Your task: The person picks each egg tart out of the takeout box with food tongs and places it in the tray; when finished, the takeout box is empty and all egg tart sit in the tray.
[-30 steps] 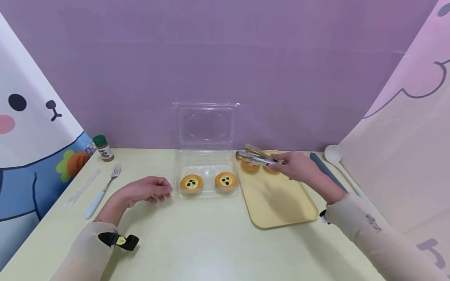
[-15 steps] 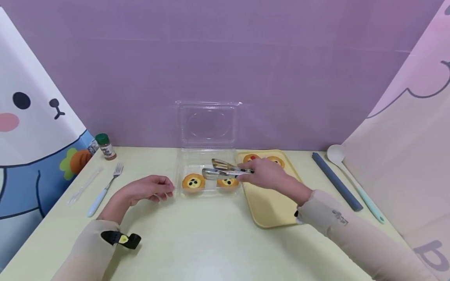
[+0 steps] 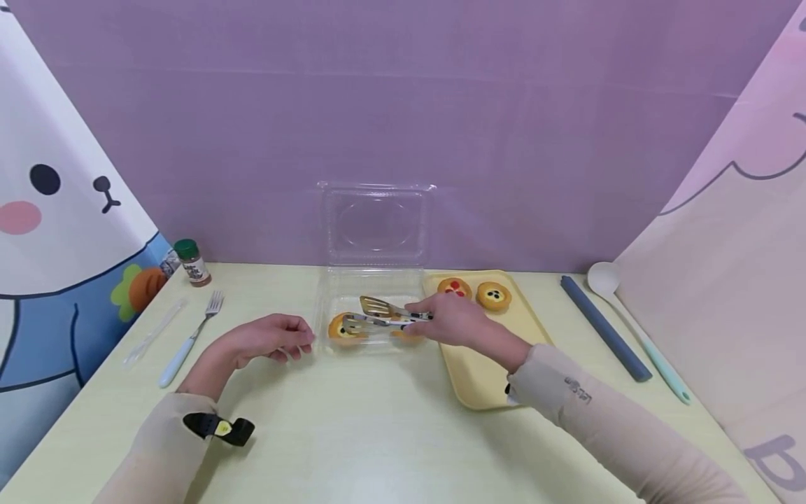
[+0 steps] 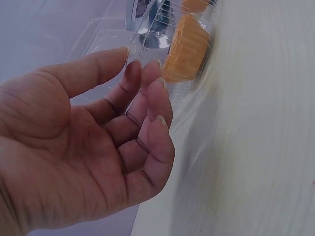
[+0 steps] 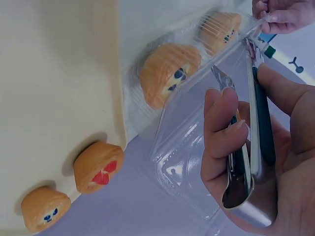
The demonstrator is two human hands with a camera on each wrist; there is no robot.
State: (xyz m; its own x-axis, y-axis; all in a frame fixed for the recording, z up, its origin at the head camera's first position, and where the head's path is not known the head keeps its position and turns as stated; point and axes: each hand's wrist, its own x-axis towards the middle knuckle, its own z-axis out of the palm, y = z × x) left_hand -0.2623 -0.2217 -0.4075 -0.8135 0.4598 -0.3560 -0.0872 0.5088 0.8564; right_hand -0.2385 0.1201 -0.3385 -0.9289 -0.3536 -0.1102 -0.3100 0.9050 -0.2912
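My right hand [image 3: 450, 318] grips metal tongs [image 5: 258, 123] by their dark-sided arms. The tongs' ends stand apart over the clear plastic container [image 3: 378, 280], with no food between them. Inside the container sit two egg tarts with dark dots: the left tart [image 3: 336, 327] is partly behind the tongs, while the right tart [image 5: 170, 73] is mostly covered in the head view. At the container's left edge, my left hand [image 3: 273, 338] pinches the rim with thumb and index finger, the other fingers loosely bent. The hinged lid [image 3: 378, 224] stands upright behind.
On the right, a yellow tray [image 3: 472, 381] carries a red-topped tart [image 3: 455, 285] and a dark-dotted tart [image 3: 494, 297]. Beyond it lie a dark blue bar [image 3: 604, 327] and a white spoon [image 3: 603, 278]. Leftward are a fork [image 3: 189, 343], clear plastic strip [image 3: 154, 332] and green-capped jar [image 3: 192, 262].
My right hand has carried the tongs leftward from above the tray to above the container. Both tarts on the tray have come back into sight. The left hand has stayed at the container's edge.
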